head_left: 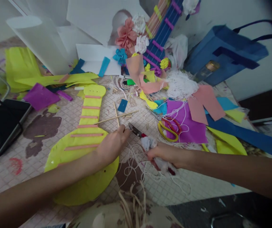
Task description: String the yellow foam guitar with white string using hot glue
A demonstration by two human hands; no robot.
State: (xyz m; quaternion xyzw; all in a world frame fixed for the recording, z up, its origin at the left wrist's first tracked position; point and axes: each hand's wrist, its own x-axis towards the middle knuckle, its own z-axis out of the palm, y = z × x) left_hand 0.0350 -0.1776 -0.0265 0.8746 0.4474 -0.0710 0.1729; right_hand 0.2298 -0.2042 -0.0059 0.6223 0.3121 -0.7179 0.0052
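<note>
My right hand (158, 153) is closed around the handles of pruning shears (136, 130), which have dark blades, a red part and a whitish wrapping on the grip. The blades point left, close to the fingertips of my left hand (114, 142). Those left fingers are pinched at the lower end of a thin wooden stick (116, 112). Across it lies another wooden stick (109, 119), its left end over a yellow guitar-shaped craft piece (79, 167) with salmon strips across neck and body. My left forearm covers part of that body.
Scissors (167, 129) with yellow and red handles lie by purple paper (191, 126). Loose white string (133, 158) spreads under my hands, and a string pile (182, 84) sits behind. A blue bag (221, 50), a decorated blue guitar (161, 41) and a black phone-like device (6, 126) surround the work.
</note>
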